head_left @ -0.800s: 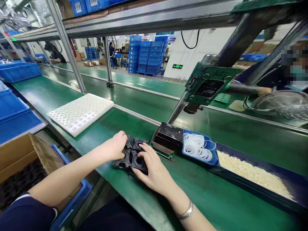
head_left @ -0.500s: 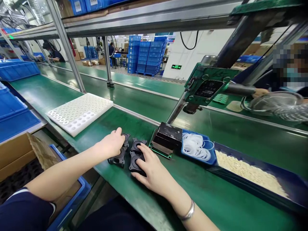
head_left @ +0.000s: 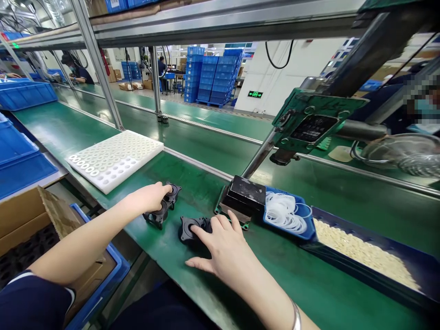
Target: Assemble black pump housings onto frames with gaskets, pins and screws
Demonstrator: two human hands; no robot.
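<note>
Resting half-curled, the left hand [head_left: 151,199] touches black square-flanged parts [head_left: 165,214] at its grip's 3 o'clock, firmness unclear; the right hand [head_left: 228,247], grip spread wide, fingers a matching black pair [head_left: 186,229] at 10 o'clock on the green worktop [head_left: 275,261].

Bench [head_left: 275,263]: smooth green top, soft gloss, scuffed toward the near edge. Rail [head_left: 195,162] along the far edge: bare metal, satin. Black parts [head_left: 186,229] toward the near edge: plastic-looking, matt. Tray [head_left: 135,167], spanning from near edge to far: white, matt, foam-like. Rings [head_left: 283,213]: translucent, rubbery-looking, slightly glossy. Bin [head_left: 310,232] around them: smooth blue plastic. Press [head_left: 314,121]: green-painted metal, worn. Carton [head_left: 17,201] below the near edge: matt brown cardboard. Left sleeve [head_left: 32,300]: matt navy cloth. Bracelet [head_left: 296,316]: polished metal.
</note>
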